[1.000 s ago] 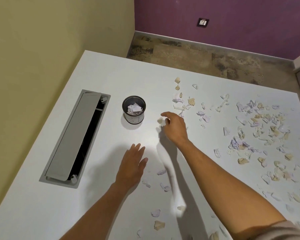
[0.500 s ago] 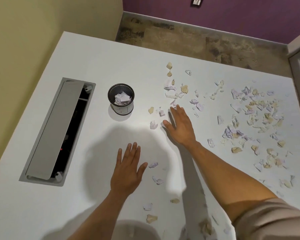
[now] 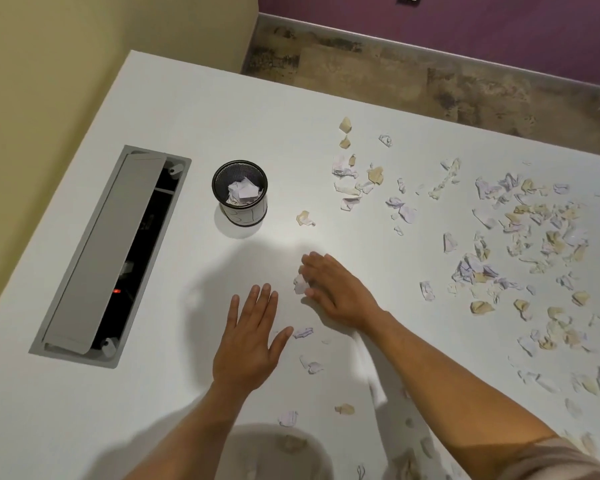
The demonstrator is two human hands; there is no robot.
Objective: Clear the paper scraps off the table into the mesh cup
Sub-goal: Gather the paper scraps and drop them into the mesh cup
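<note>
Near scraps: we see a few loose paper scraps [image 3: 288, 418] on the white surface [image 3: 153, 393], nearer to us than the mesh cup and well apart from it.
Left hand [image 3: 248, 344]: our left grip lies flat with fingers straight and spread, nearer to us than the mesh cup, holding nothing; a lilac scrap [image 3: 302, 332] sits just beside the thumb.
Right hand [image 3: 336, 292]: right of the left hand, between the mesh cup and us; fingers loosely bent over a crumpled scrap [image 3: 300, 284]; we cannot tell whether the grip pinches it or only touches it.
Mesh cup [image 3: 239, 192]: upright, with white scraps inside.
Cable tray [image 3: 110, 254]: a grey recessed hatch left of the mesh cup.
Main scatter [image 3: 534, 237]: most scraps lie far right of the mesh cup.
</note>
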